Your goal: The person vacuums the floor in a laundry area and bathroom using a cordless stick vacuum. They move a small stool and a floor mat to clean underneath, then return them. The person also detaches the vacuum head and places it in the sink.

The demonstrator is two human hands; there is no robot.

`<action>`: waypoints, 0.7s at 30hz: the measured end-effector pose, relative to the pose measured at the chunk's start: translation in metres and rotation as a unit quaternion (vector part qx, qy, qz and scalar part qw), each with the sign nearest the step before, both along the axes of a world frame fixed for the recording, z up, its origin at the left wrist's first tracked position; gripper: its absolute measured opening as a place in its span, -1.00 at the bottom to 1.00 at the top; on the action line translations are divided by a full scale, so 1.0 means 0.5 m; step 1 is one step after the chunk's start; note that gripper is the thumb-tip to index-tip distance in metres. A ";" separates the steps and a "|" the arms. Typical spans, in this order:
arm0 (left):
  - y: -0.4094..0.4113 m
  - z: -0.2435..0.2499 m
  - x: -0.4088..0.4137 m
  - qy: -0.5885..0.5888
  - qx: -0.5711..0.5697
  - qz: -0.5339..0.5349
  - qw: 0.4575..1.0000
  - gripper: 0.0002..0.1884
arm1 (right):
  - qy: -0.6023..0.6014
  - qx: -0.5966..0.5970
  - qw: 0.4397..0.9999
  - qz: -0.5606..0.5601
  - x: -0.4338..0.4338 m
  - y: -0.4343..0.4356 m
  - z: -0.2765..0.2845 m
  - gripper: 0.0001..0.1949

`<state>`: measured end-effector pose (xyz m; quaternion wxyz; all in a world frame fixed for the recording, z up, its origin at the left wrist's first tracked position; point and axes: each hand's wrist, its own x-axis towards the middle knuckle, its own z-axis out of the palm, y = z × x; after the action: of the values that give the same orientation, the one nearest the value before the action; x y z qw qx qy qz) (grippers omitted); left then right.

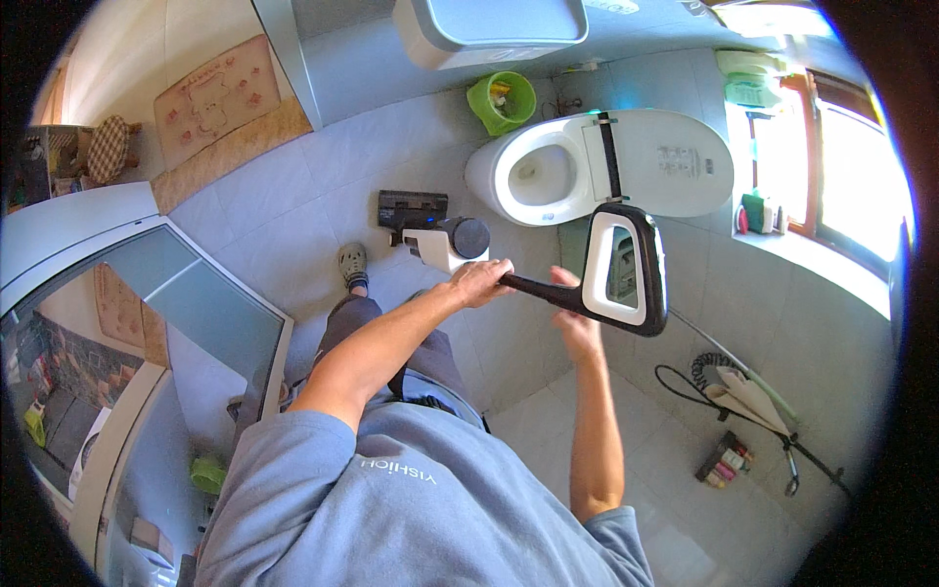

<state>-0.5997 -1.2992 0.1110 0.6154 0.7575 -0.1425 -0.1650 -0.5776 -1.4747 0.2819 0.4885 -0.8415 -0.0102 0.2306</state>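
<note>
A cordless floor washer with a black and white body [437,248] stands on the tiled floor, its black floor head [412,210] close to the toilet. My left hand [480,283] is wrapped around the lower end of its black handle stem [546,289]. Towards me and to the right rises the looped black and white grip [651,293]. My right hand [577,330] is beside and partly behind the stem, just below the loop. Its fingers show on both sides of the stem; whether they touch it is hidden.
The toilet [488,176] has its lid [678,165] raised. Beside it stands a green waste bin [480,110]. A glazed door [213,275] is at left. At right, a hose [678,378] and a rod [763,385] lean near the wall, with several bottles [726,466] below.
</note>
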 end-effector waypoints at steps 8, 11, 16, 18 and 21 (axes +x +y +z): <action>0.053 -0.061 -0.112 0.046 0.082 0.095 0.991 -0.50 | 0.037 0.075 0.995 -0.058 -0.019 0.081 -0.204 -0.88; 0.159 -0.084 -0.211 0.158 0.140 0.128 0.969 -0.49 | -0.018 0.130 0.986 -0.099 -0.006 0.097 -0.286 -0.84; 0.342 -0.081 -0.444 0.270 0.241 0.239 0.901 -0.52 | -0.046 0.120 0.987 -0.097 -0.009 0.102 -0.290 -0.85; 0.385 -0.114 -0.566 0.289 0.271 0.277 0.875 -0.51 | -0.058 0.093 0.989 -0.096 -0.036 0.100 -0.280 -0.85; 0.417 -0.122 -0.696 0.332 0.282 0.287 0.853 -0.51 | -0.056 0.058 0.992 -0.099 -0.059 0.079 -0.315 -0.83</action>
<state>-0.9475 -1.0908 0.0500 0.4062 0.8060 0.3466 -0.2556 -0.6069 -1.4350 0.1243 0.5555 -0.8202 0.0324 0.1327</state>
